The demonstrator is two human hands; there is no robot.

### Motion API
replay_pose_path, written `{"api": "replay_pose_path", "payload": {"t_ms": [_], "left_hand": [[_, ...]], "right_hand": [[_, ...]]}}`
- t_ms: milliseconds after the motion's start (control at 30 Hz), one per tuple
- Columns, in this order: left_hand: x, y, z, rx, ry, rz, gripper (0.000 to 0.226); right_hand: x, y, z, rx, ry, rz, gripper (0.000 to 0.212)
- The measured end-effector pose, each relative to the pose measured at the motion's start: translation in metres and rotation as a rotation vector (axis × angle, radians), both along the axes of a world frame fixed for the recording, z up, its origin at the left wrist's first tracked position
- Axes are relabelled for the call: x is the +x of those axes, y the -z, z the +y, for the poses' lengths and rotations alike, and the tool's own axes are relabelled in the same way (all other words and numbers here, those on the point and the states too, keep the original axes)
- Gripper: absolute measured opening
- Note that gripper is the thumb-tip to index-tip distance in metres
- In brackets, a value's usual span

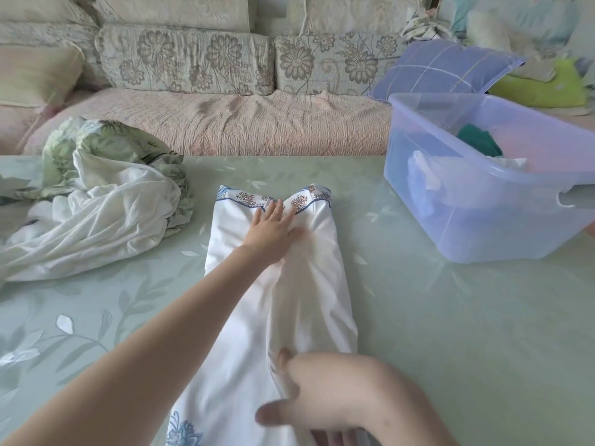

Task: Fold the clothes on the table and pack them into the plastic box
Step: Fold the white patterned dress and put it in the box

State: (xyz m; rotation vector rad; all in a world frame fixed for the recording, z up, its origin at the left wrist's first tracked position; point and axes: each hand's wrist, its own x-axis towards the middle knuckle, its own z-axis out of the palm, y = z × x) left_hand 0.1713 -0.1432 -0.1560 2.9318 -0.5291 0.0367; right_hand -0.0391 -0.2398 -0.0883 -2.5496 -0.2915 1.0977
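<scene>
Left hand [273,226] presses flat on the white garment [317,284] while right hand [338,397] pinches its near fold

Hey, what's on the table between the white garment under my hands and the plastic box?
Nothing: in the head view, only bare green tabletop separates the white garment from the plastic box.

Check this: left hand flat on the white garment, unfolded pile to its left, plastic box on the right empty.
One point is wrong: the plastic box is not empty; the head view shows green and white clothes inside. The left hand does lie flat on the white garment, with the unfolded pile to its left.
</scene>
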Motion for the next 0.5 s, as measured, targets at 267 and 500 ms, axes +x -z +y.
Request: {"api": "replay_pose_path", "payload": {"t_ms": [267, 500], "left_hand": [[-0.036, 0.013, 0.011, 0.175, 0.11, 0.125, 0.06], [-0.037, 0.013, 0.008, 0.286, -0.033, 0.114, 0.06]], "right_hand": [[0.0, 0.011, -0.004, -0.021, -0.036, -0.086, 0.062], [0.001, 0.013, -0.005, -0.063, -0.097, -0.142, 0.052]]}}
